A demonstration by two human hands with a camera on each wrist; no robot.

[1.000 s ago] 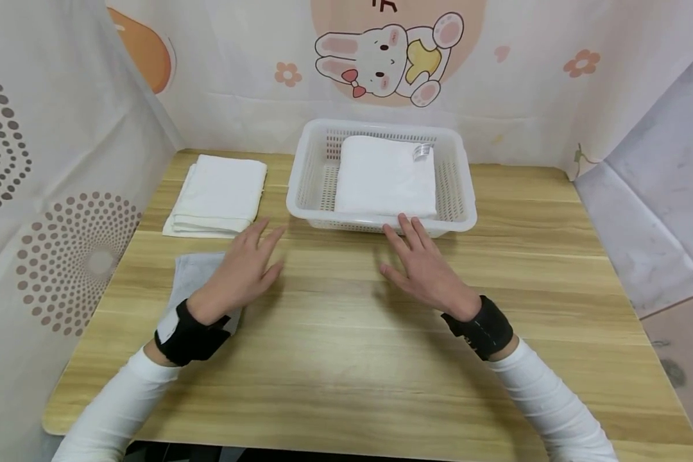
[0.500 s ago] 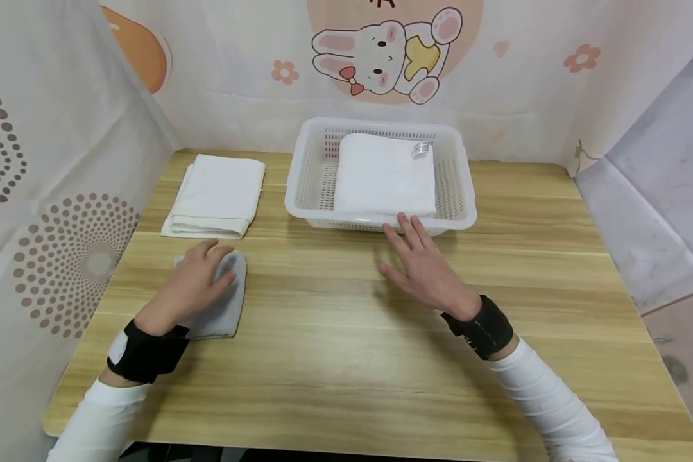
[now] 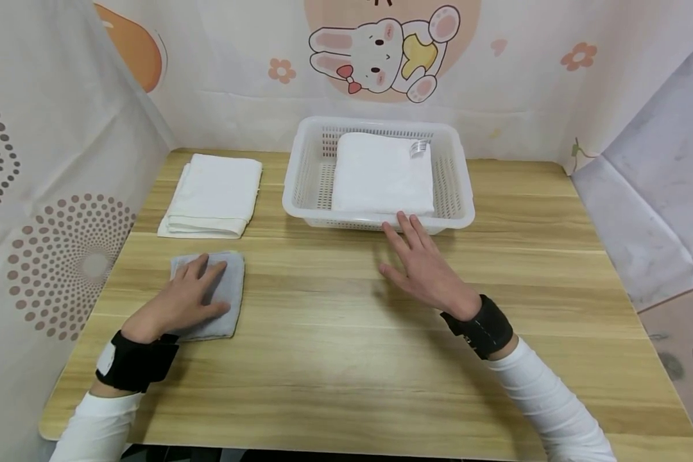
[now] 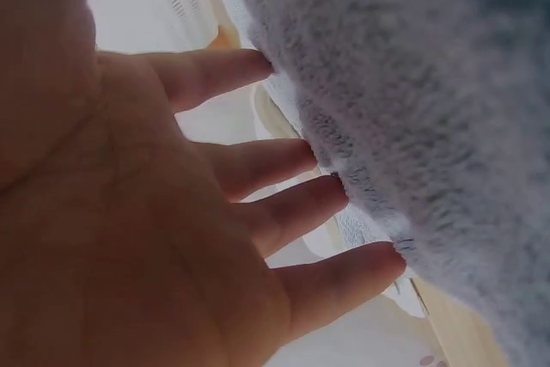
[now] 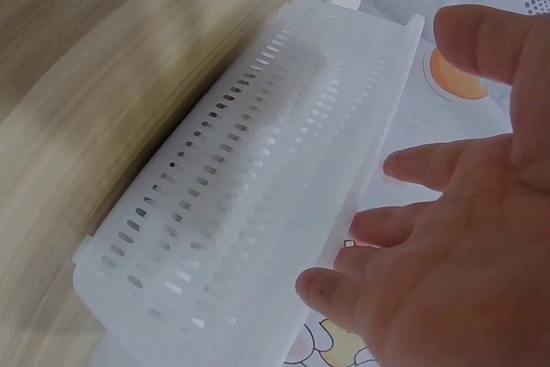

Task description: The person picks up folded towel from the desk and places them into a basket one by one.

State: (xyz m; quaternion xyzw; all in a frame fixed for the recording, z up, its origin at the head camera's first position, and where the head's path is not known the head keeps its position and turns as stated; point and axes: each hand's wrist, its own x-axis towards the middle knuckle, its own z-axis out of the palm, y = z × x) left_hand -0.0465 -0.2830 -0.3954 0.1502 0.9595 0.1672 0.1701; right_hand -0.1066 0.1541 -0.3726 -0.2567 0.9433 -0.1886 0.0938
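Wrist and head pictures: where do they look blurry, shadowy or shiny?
Left wrist: the fluffy grey fabric cloth blurs toward the upper right, the left hand backlit and dim. Right wrist: the white slotted plastic basket looks hazy, with dark shadow along its base. Head: fairly clear, soft glare on the pale wood-grain table, shadow beside the right hand.

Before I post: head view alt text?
A person's left hand touches a gray cloth on a wood-grain table; right hand is at the near edge of a white basket holding a folded white towel. Folded white fabric lies beyond the gray cloth.
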